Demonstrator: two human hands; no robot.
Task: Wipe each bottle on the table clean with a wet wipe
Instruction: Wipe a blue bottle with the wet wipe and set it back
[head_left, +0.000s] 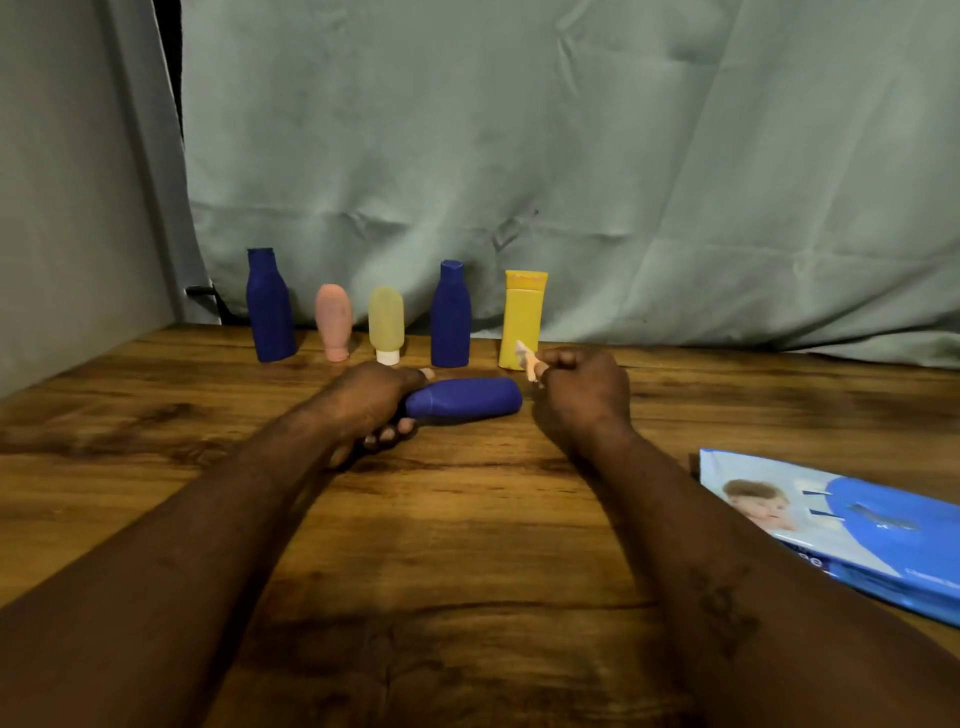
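Note:
A dark blue bottle (467, 398) lies on its side on the wooden table (467, 519), and my left hand (371, 402) grips its left end. Just right of the bottle's base, my right hand (584, 389) pinches a small crumpled wet wipe (527, 361), which sticks out above the fingers. Behind them stands a row of bottles: a tall blue one (269, 306), a pink one (333, 322), a pale yellow one on a white cap (386, 325), another blue one (450, 314) and a bright yellow one (522, 317).
A blue pack of wet wipes (841, 525) lies flat at the table's right edge. A grey-green cloth (571, 156) hangs behind the row of bottles. A pale wall (62, 208) closes off the left side.

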